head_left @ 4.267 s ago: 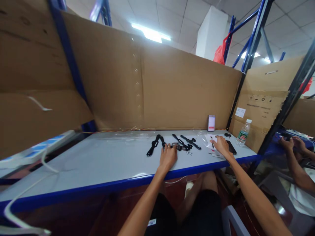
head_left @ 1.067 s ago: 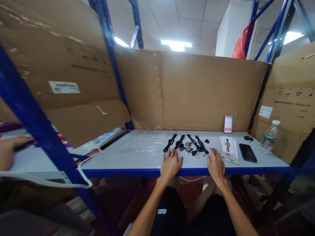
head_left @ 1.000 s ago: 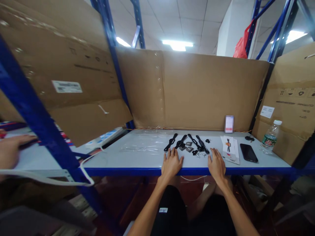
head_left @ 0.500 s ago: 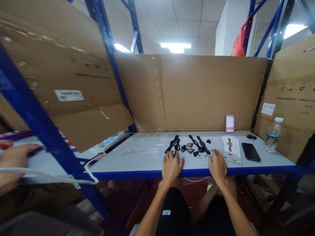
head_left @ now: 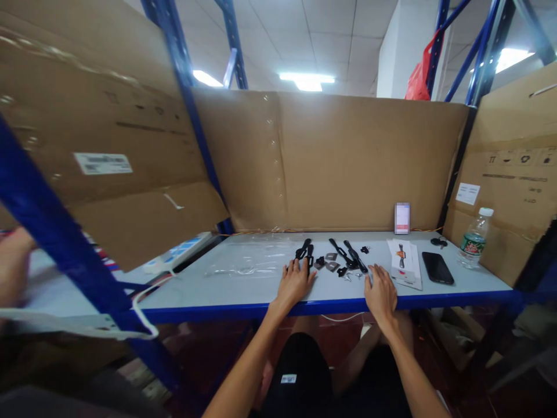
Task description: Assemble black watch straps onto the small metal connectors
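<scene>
My left hand (head_left: 294, 280) rests palm down on the grey table (head_left: 243, 287), its fingertips touching the near ends of two black watch straps (head_left: 303, 252). My right hand (head_left: 380, 292) lies flat near the table's front edge, fingers spread, holding nothing. Between and just beyond my hands lie small grey metal parts (head_left: 329, 262) and another pair of black straps (head_left: 349, 256).
A printed card (head_left: 402, 259), a black phone (head_left: 437, 267) and a water bottle (head_left: 475, 237) sit to the right. A small box (head_left: 401, 217) stands against the cardboard wall (head_left: 348, 157). Clear plastic film (head_left: 248, 261) lies to the left. Another person's hand (head_left: 13, 264) is at far left.
My left hand has slid forward and left onto the ends of the left straps, pushing them closer together. My right hand stays near the front edge. The camera shifted slightly.
</scene>
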Tool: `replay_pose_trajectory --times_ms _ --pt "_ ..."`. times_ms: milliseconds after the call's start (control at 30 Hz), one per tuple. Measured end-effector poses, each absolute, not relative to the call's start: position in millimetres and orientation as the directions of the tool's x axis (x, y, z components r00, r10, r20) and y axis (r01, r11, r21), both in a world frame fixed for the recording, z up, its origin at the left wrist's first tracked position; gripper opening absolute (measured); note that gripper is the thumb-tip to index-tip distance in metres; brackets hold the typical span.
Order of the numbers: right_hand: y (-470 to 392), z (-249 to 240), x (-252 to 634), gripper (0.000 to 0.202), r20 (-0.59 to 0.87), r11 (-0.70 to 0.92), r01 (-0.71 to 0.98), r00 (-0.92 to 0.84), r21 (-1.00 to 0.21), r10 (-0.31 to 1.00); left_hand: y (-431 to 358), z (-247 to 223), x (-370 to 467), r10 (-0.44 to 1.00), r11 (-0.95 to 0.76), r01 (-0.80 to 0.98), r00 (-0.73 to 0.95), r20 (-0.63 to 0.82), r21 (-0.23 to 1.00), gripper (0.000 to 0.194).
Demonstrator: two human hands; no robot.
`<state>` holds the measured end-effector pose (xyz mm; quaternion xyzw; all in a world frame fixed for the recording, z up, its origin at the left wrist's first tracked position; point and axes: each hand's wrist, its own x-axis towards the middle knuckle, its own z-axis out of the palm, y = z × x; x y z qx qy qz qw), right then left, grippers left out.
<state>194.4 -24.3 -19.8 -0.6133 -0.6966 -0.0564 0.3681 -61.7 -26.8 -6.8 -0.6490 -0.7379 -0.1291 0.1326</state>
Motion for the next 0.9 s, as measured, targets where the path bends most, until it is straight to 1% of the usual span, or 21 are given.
replay_pose_trajectory --times_ms 133,267,500,600,667,700,800,867,900 --pt "-25 -20 194 0.04 0.575 0.233 0.895 0.032 -0.381 0.817 -31 -12 -58 0.923 0.103 0.995 -0.088 0.376 -0.019 0.059" --pt "-25 -20 194 0.04 0.573 0.238 0.892 0.027 -0.383 0.819 -30 -7 -53 0.923 0.1 0.995 -0.081 0.376 -0.031 0.064" --pt "-26 -19 194 0.037 0.598 0.247 0.896 0.025 -0.369 0.801 -5 -6 -65 0.968 0.035 0.999 -0.043 0.249 0.038 0.074" --pt "-25 -21 194 0.037 0.611 0.248 0.902 0.022 -0.354 0.791 -2 -6 -76 0.971 -0.033 0.996 0.011 0.241 0.088 0.069" --pt "-23 -23 194 0.037 0.622 0.251 0.902 0.024 -0.351 0.783 -9 -5 -81 0.96 -0.102 0.987 0.066 0.271 0.121 0.063" --pt "-23 -23 195 0.037 0.626 0.254 0.901 0.025 -0.351 0.779 -16 -5 -83 0.946 -0.145 0.98 0.097 0.309 0.135 0.061" --pt "-22 -25 195 0.036 0.637 0.267 0.895 0.025 -0.358 0.77 -45 -5 -86 0.859 -0.275 0.947 0.166 0.484 0.164 0.06" --pt "-21 -26 196 0.035 0.644 0.28 0.887 0.026 -0.367 0.765 -65 -7 -94 0.813 -0.294 0.939 0.146 0.563 0.18 0.057" --pt "-21 -26 196 0.035 0.648 0.286 0.883 0.026 -0.373 0.761 -73 -9 -101 0.803 -0.268 0.945 0.112 0.585 0.187 0.054"
